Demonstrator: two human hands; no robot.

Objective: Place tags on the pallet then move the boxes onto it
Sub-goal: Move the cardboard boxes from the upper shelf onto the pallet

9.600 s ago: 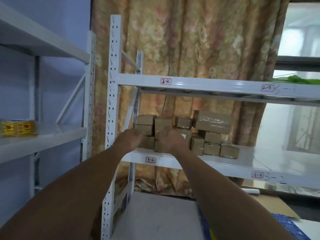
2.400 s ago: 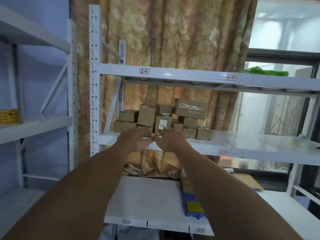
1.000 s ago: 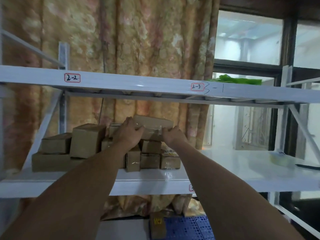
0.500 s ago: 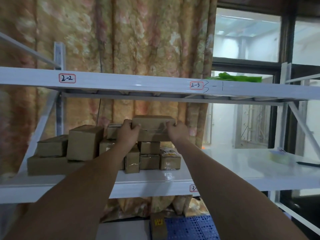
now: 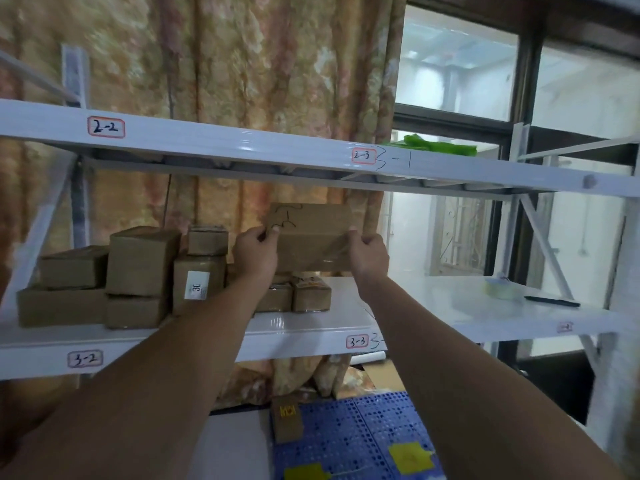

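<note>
— What was seen around the box?
— A white shelf (image 5: 311, 327) labelled 3-2 and 3-3 was seen, with nine or so smaller cardboard boxes (image 5: 142, 261) stacked on its left part. A tape roll (image 5: 500, 289) and a pen (image 5: 550, 301) were seen lying at its right. The upper shelf (image 5: 225, 143) was just above the lifted box.
— And the box?
— A long cardboard box (image 5: 311, 237) was held clear above the stack, its long axis running left to right, its scribbled face tilted toward the camera. It was gripped at its left end by the left hand (image 5: 256, 252) and at its right end by the right hand (image 5: 369, 254), each grip closed on it.
— Below?
— A blue pallet (image 5: 356, 431) bearing two yellow tags (image 5: 410, 457) and one small box (image 5: 286, 422) was visible.
</note>
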